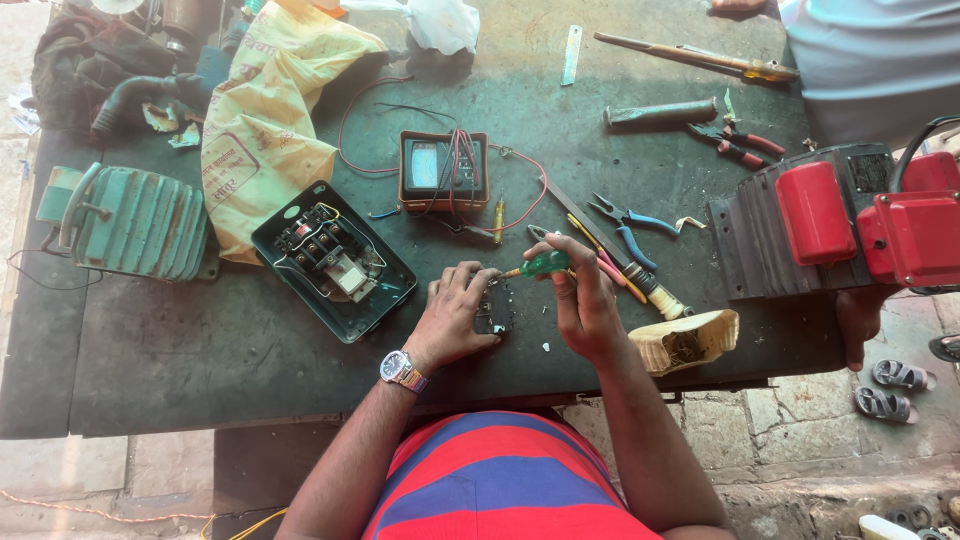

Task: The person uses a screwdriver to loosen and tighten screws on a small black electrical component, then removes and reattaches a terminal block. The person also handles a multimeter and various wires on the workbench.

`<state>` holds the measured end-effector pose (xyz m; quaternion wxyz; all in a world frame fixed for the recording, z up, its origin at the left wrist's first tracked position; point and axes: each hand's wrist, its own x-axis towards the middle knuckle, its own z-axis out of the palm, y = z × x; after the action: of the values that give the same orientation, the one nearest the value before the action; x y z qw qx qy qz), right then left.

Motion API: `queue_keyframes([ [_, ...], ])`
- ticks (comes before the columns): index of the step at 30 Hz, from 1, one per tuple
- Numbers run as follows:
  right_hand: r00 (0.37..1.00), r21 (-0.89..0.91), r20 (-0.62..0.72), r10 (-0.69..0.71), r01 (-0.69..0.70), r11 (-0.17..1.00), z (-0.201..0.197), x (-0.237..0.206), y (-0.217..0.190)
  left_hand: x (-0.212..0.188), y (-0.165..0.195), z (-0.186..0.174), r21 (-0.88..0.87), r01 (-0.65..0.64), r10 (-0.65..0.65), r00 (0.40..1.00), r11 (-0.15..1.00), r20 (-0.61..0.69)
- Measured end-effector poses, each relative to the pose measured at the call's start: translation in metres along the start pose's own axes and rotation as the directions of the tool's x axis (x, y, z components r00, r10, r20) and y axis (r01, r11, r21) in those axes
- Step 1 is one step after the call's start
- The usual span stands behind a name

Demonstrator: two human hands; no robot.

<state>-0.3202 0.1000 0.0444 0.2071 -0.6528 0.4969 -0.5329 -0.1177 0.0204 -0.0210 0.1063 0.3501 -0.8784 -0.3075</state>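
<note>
- Head view: the left hand [455,318], a metal wristwatch [403,370] on its wrist, lies with its fingers pressed down on a small black electrical component [495,310] that sits near the front edge of the dark, stained metal surface [200,340]. The right hand [580,300] is closed around a green-handled screwdriver [540,264], whose tip points left toward the top of that component.
- Head view: the component looks held only by finger pressure. If the screwdriver tip slips off its seat, I judge it could jab the left fingertips just beside it, or skid the part sideways.
- Head view: a few pale specks, perhaps screws or chips, lie on the surface just right of the component. Being so near the front edge, they could roll off onto the paved floor [820,440] and be lost.
- Head view: the open green switch box with exposed black contacts [335,258] sits just left of the left hand; a forearm sweep could knock it.
- Head view: red and black leads trail from the brown-cased analogue meter [443,172] toward the hands. A snagged lead could drag the meter.
- Head view: blue-handled pliers [630,222] and a yellow-tipped probe [498,220] lie close behind the right hand, where a withdrawing wrist could scatter them.
- Head view: at the right, a red motor housing [850,215] rests partly on the surface edge, with another person's hand [858,315] below it; a jolt there would shake the work.
</note>
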Motion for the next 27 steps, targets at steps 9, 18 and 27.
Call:
queue_keyframes([
  [9, 1.0, -0.049, -0.023, 0.003, -0.004, 0.999, -0.001, -0.002, 0.001, -0.001, 0.002, -0.002, -0.004, 0.006, -0.006, 1.0, 1.0, 0.011],
  [18, 0.998, -0.068, -0.034, -0.056, 0.054, 0.996, 0.001, -0.004, 0.003, 0.0, 0.002, -0.002, 0.001, 0.0, 0.0, 1.0, 1.0, 0.003],
  [27, 0.956, 0.027, -0.289, -0.038, 0.047, 0.999, 0.008, -0.009, -0.01, 0.002, -0.001, 0.001, -0.001, 0.009, -0.009, 1.0, 1.0, 0.004],
])
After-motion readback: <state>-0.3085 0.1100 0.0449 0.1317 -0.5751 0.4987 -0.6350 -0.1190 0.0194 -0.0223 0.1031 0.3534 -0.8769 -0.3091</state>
